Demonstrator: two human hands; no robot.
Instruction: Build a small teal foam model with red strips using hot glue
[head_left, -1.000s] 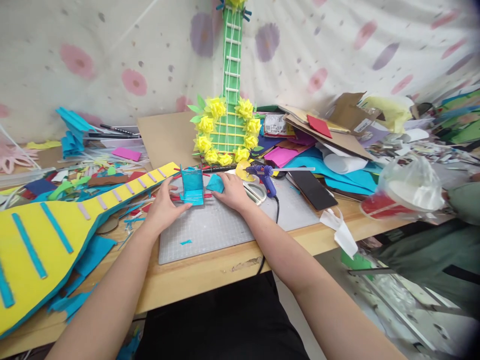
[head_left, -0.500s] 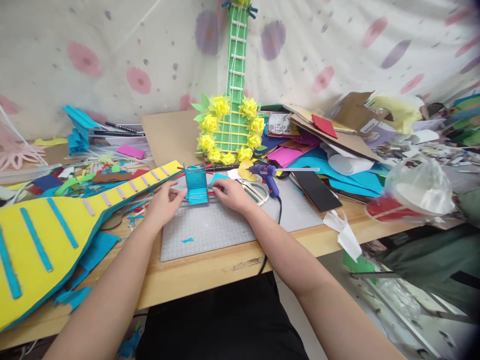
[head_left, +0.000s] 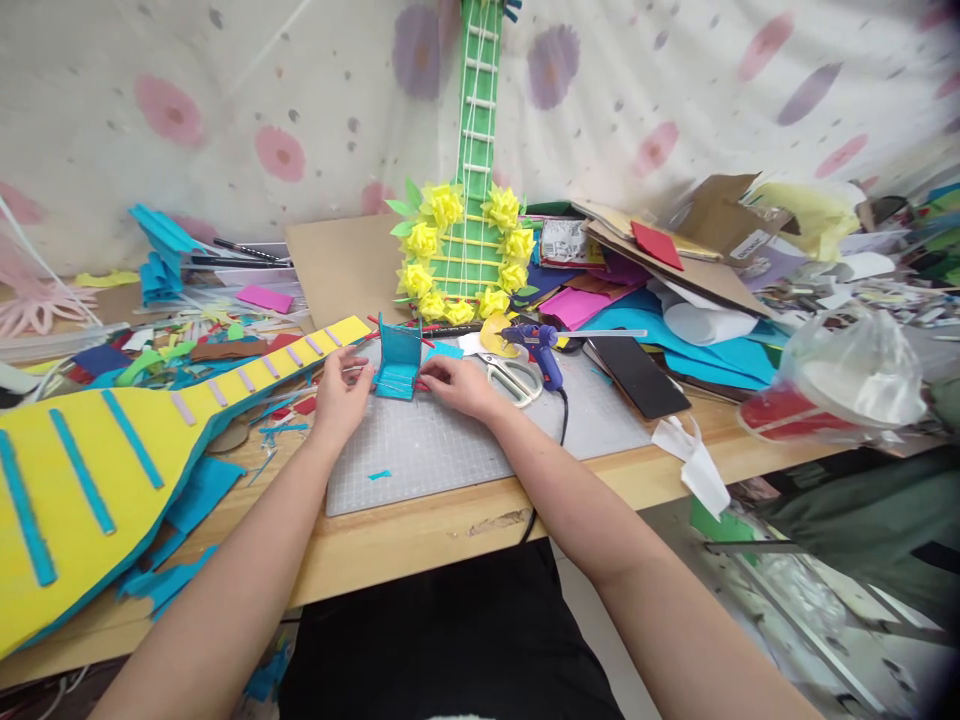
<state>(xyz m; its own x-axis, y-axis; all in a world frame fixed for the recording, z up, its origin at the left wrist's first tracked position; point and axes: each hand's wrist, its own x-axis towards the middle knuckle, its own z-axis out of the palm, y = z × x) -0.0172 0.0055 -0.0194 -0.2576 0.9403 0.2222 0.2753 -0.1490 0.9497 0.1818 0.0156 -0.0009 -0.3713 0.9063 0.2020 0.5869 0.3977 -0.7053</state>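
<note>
A small blue L-shaped piece [head_left: 400,360], like a little chair with an upright back and a flat seat, is between my hands over the grey cutting mat [head_left: 420,455]. Fine pale lines run across its seat. My left hand [head_left: 343,390] is at its left side, fingers curled and thumb towards its edge. On the other side, my right hand [head_left: 461,388] pinches at its right edge. Fingertip contact is too small to see clearly. Just beyond my right hand lie scissors [head_left: 516,380] and a purple glue gun [head_left: 541,352].
A yellow guitar-shaped craft [head_left: 82,470] with blue strips lies at left. Behind stands a green one [head_left: 472,250] ringed with yellow paper flowers. A black phone [head_left: 637,375], paper stacks [head_left: 690,330] and a bagged red-and-white tub [head_left: 810,390] occupy the right side. Paper scraps [head_left: 187,360] cover the back left.
The blue piece and both hands stay close together, with the piece slightly further back and turned a little. The whole view has shifted slightly.
</note>
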